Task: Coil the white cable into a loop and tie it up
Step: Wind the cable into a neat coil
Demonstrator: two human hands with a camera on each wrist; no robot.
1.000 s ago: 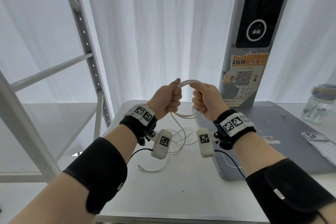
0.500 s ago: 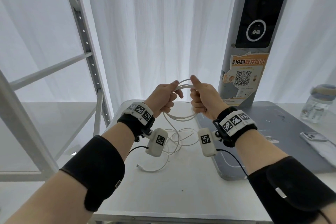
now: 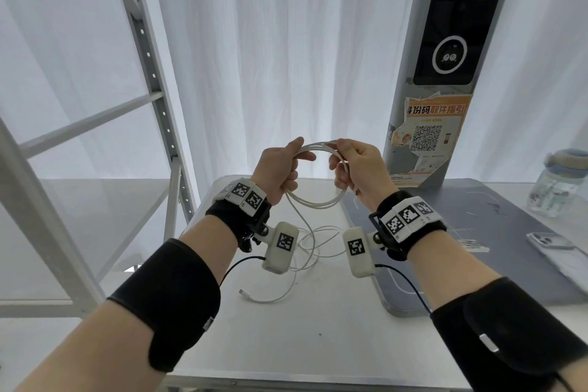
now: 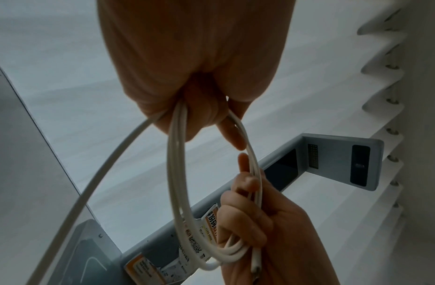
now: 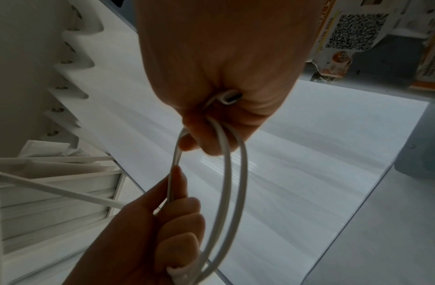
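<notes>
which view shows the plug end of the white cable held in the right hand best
The right wrist view: the plug end peeks end-on from the right hand. The left wrist view shows it side-on below the fingers. In the head view it is hidden; only the cable's other plug on the table shows.

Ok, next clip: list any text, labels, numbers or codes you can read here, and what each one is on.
"身份码取件指引": orange poster on the grey pillar; first character partly cut off.
QR code on the same poster: visible, small print around it too small to read.
Square black-and-white markers on the wrist bands and wrist cameras: patterns only, no words.
Phone, bottle, white cable: no legible text.
</notes>
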